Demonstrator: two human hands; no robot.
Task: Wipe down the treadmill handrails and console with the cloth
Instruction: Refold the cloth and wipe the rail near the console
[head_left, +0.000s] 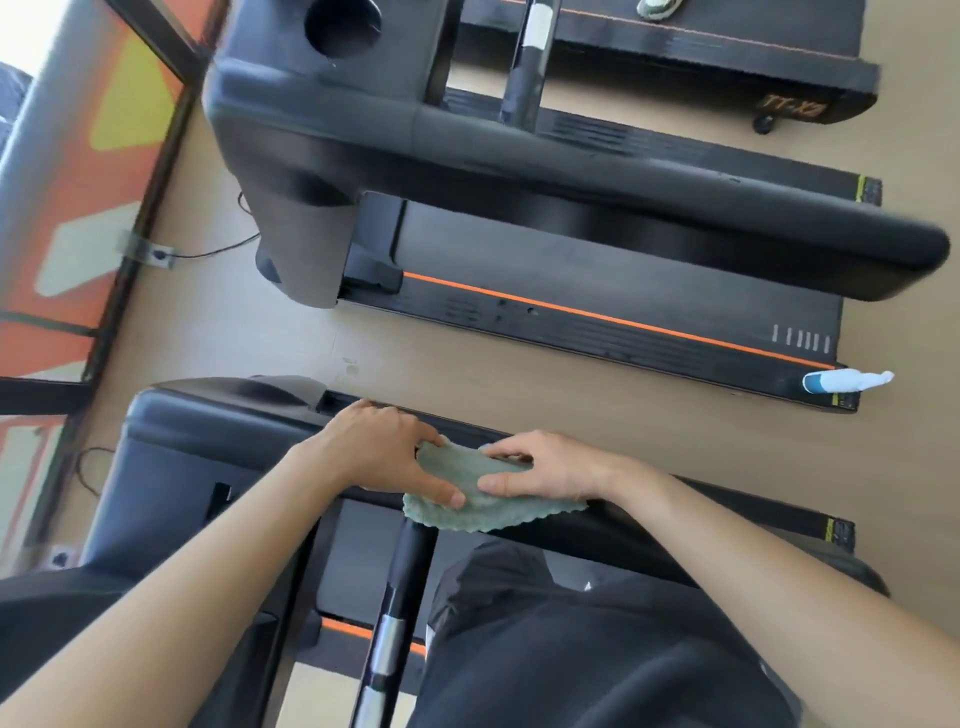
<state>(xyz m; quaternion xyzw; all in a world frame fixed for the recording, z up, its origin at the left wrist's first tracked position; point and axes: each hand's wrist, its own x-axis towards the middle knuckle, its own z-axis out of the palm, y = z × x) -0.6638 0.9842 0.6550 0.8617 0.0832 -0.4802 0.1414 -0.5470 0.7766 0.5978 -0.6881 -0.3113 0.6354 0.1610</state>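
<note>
A grey-green cloth lies draped over the black handrail of the treadmill I stand on. My left hand holds the cloth's left end, thumb pressed on top and fingers curled over the rail's far side. My right hand grips the cloth's right end, fingers bent over it and thumb on the near side. The two thumbs nearly meet. The dark console sits just left of my left hand.
A neighbouring treadmill stands beyond, with its long handrail and its console. A white and blue spray bottle lies on its deck edge. A bar with silver grips runs below the cloth. Cables trail on the floor at left.
</note>
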